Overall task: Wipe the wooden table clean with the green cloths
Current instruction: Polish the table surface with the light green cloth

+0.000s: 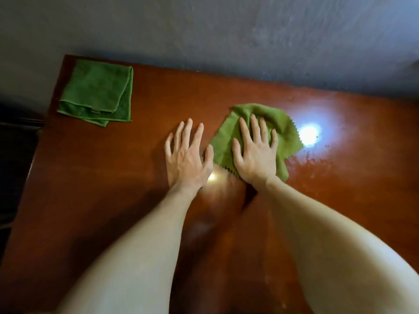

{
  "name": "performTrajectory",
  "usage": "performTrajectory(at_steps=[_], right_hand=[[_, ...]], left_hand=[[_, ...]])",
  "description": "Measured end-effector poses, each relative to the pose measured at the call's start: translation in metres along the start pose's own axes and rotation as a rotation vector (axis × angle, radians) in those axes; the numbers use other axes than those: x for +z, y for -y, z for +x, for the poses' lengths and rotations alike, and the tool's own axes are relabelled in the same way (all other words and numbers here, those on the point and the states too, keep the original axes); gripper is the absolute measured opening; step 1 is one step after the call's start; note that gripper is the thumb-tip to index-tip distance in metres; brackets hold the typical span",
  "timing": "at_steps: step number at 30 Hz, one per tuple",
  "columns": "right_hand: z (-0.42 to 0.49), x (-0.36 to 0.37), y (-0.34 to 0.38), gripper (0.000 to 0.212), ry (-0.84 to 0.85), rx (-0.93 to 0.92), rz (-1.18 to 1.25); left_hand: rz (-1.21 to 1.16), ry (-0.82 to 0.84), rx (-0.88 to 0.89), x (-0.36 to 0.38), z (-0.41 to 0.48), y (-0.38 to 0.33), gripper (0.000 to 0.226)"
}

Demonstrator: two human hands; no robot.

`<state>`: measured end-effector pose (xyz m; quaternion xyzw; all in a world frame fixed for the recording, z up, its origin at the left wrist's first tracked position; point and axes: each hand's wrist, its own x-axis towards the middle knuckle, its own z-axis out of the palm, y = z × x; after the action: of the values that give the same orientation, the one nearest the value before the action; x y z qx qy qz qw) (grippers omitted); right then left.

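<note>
Table (340,200): glossy red-brown wood, fills most of view, against grey wall (226,30); bright lamp glare right of centre, smudges near it. Folded cloth (96,90): green, flat at far left corner, well apart from hands. Right hand (256,155): fingers spread straight, palm pressing cloth (285,130), green, rumpled, at table centre. Left hand (187,157): fingers splayed, relaxed, flat on bare wood, thumb just touching cloth edge.

Rumpled green cloth (257,134) mid glossy wooden table (340,200), folded green cloth (96,91) at its far-left corner
</note>
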<state>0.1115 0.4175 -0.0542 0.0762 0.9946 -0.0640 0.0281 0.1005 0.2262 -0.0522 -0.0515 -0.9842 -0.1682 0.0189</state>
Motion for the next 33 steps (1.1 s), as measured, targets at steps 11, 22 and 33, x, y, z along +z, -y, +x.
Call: performTrajectory(at_steps=[11,22,33], right_hand=[[-0.076,-0.003,0.021,0.063,0.019,0.071,-0.002],[-0.034,0.001,0.023,0.062,0.053,0.082,0.026],[0.107,-0.006,0.021,0.062,0.042,0.065,0.041]], left_hand=[[0.006,0.006,0.004,-0.008,-0.002,-0.003,0.058],[0.095,0.029,0.018,-0.003,-0.001,-0.005,0.071],[0.041,-0.01,0.002,0.0,0.004,-0.004,0.064]])
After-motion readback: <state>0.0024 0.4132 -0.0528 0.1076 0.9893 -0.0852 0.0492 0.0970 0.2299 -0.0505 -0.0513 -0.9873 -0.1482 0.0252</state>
